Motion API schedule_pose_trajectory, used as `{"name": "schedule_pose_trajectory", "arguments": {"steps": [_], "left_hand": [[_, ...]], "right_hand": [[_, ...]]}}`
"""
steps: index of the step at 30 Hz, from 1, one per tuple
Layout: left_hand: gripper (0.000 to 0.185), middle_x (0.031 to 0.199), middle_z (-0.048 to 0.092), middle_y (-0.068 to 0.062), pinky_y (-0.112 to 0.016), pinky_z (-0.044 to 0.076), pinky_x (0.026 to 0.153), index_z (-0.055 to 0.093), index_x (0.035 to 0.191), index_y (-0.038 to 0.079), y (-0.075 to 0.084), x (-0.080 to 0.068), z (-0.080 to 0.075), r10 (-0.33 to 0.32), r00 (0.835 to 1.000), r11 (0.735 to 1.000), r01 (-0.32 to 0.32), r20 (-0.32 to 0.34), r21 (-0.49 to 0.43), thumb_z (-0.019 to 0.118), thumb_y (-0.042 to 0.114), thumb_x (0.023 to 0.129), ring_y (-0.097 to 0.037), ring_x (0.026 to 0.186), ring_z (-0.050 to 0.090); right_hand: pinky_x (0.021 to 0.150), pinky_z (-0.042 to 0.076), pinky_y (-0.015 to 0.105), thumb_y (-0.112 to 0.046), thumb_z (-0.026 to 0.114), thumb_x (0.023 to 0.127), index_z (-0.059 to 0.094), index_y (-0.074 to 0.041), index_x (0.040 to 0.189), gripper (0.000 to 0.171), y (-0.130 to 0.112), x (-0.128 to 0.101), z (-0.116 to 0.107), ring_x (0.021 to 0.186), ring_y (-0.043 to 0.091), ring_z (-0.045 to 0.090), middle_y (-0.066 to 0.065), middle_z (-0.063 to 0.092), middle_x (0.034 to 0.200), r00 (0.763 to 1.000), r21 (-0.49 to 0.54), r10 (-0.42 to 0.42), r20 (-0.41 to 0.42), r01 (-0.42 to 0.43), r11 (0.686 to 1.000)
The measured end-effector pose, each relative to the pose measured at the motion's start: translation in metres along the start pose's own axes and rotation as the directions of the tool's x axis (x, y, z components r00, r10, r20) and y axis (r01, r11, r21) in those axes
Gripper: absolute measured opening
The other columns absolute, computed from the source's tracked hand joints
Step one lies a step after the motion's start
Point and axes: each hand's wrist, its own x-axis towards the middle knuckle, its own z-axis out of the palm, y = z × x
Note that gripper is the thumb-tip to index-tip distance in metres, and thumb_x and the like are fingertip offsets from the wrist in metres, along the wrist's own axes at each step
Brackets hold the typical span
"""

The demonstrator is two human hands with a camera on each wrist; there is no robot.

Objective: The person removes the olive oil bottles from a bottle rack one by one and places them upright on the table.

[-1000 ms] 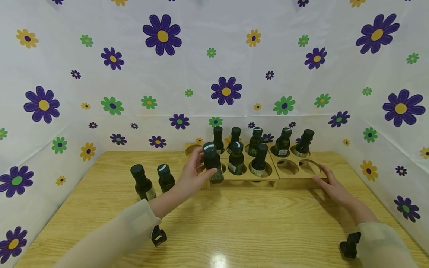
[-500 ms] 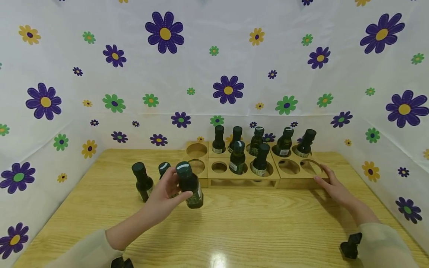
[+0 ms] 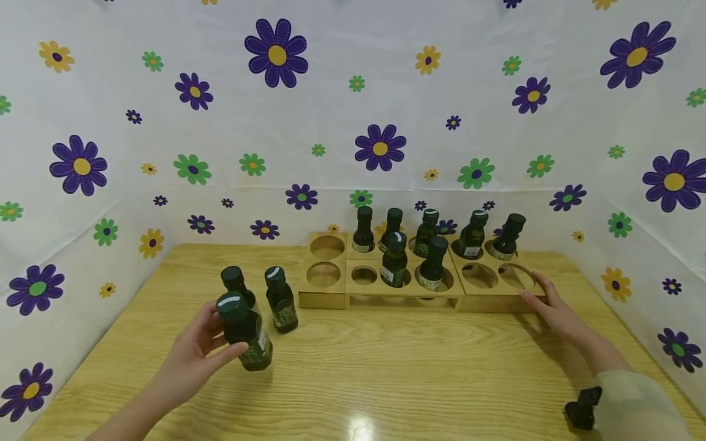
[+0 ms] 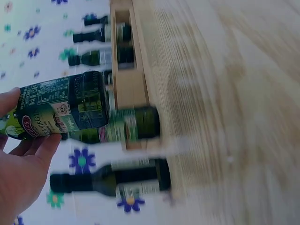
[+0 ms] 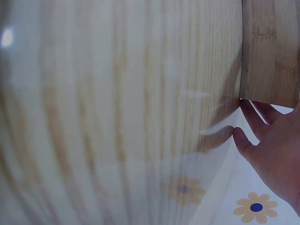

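In the head view my left hand (image 3: 187, 358) grips a dark green glass olive oil bottle (image 3: 252, 343) around its upper part, upright and slightly tilted, over the table's left side. The left wrist view shows the green label of this oil bottle (image 4: 51, 110) facing the camera. Behind it stands a slimmer dark bottle (image 3: 234, 278), partly hidden, and another oil bottle (image 3: 282, 309) is just to the right. My right hand (image 3: 562, 315) touches the right front corner of a wooden bottle rack (image 3: 405, 303); its fingers (image 5: 253, 119) lie against the rack's end.
Several dark bottles stand in the rack's round holes, in the back row and middle front. Vacant holes (image 3: 323, 274) show at the rack's left end and front right. The wooden table (image 3: 386, 367) meets a flower-print cloth (image 3: 331, 110) at the back and sides.
My left hand has carried the oil bottle left and toward me, from above the rack's front row to beside the two standing bottles. The right hand has stayed at the rack's corner.
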Motion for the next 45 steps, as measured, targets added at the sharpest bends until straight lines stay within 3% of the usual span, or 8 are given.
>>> {"name": "schedule_pose_trajectory", "arguments": {"steps": [5,11,17,21,30,38,45], "left_hand": [[0.051,0.115,0.061,0.015,-0.017,0.051,0.081,0.043,0.130,0.001,-0.010,-0.009,-0.024,-0.002,0.998,0.999,0.005,-0.063,0.039,0.067,-0.010,0.086,0.000,0.101,0.061],[0.057,0.116,0.061,0.013,-0.015,0.051,0.080,0.044,0.131,0.007,-0.027,-0.011,-0.049,0.027,0.994,1.000,-0.028,-0.104,-0.012,0.063,-0.019,0.084,0.001,0.103,0.060],[0.056,0.115,0.061,0.015,-0.012,0.048,0.082,0.045,0.130,0.010,-0.048,-0.004,-0.063,0.045,0.992,0.998,-0.050,-0.120,-0.035,0.060,-0.020,0.085,0.003,0.104,0.058],[0.054,0.115,0.060,0.016,-0.011,0.047,0.083,0.044,0.130,0.009,-0.062,0.002,-0.067,0.040,0.992,0.998,-0.044,-0.123,-0.033,0.060,-0.018,0.087,0.004,0.105,0.057],[0.051,0.113,0.055,0.022,-0.011,0.049,0.078,0.038,0.133,0.008,-0.083,0.014,-0.069,-0.013,0.992,0.997,0.023,-0.126,0.079,0.061,-0.010,0.091,0.010,0.105,0.053],[0.048,0.111,0.053,0.021,-0.009,0.047,0.078,0.035,0.134,0.007,-0.093,0.019,-0.073,-0.062,0.989,0.990,0.078,-0.135,0.115,0.061,-0.001,0.094,0.012,0.103,0.051],[0.049,0.113,0.052,0.021,-0.009,0.047,0.078,0.035,0.134,0.011,-0.093,0.020,-0.072,-0.055,0.991,0.993,0.067,-0.124,0.095,0.061,-0.002,0.094,0.012,0.104,0.050]], "right_hand": [[0.096,0.026,0.071,-0.032,0.035,0.107,-0.011,0.006,0.150,0.073,0.003,-0.001,0.000,0.124,0.062,0.026,0.042,-0.009,0.148,1.000,-0.006,-0.003,0.000,0.003,1.000],[0.097,0.025,0.071,-0.033,0.036,0.107,-0.010,0.005,0.150,0.074,0.004,-0.002,0.000,0.125,0.062,0.026,0.042,-0.007,0.148,1.000,-0.007,0.006,-0.005,-0.006,1.000],[0.098,0.024,0.072,-0.034,0.036,0.106,-0.010,0.005,0.150,0.074,0.004,-0.002,0.000,0.126,0.062,0.025,0.042,-0.007,0.149,1.000,-0.012,0.010,-0.009,-0.010,1.000],[0.097,0.025,0.072,-0.034,0.036,0.107,-0.010,0.004,0.150,0.074,0.005,-0.002,0.000,0.126,0.063,0.024,0.042,-0.008,0.148,1.000,-0.009,0.010,-0.002,-0.010,1.000],[0.098,0.024,0.071,-0.033,0.036,0.107,-0.009,0.006,0.150,0.073,0.001,-0.001,0.000,0.126,0.062,0.025,0.042,-0.006,0.149,1.000,-0.015,0.012,-0.001,-0.012,1.000],[0.098,0.023,0.072,-0.034,0.037,0.107,-0.010,0.004,0.151,0.074,-0.001,-0.001,0.000,0.126,0.062,0.024,0.041,-0.007,0.149,1.000,-0.004,0.010,0.013,-0.010,1.000],[0.099,0.023,0.071,-0.033,0.036,0.107,-0.009,0.004,0.151,0.073,-0.001,-0.001,-0.001,0.127,0.061,0.025,0.041,-0.006,0.149,1.000,-0.001,0.012,-0.003,-0.012,1.000]]}}
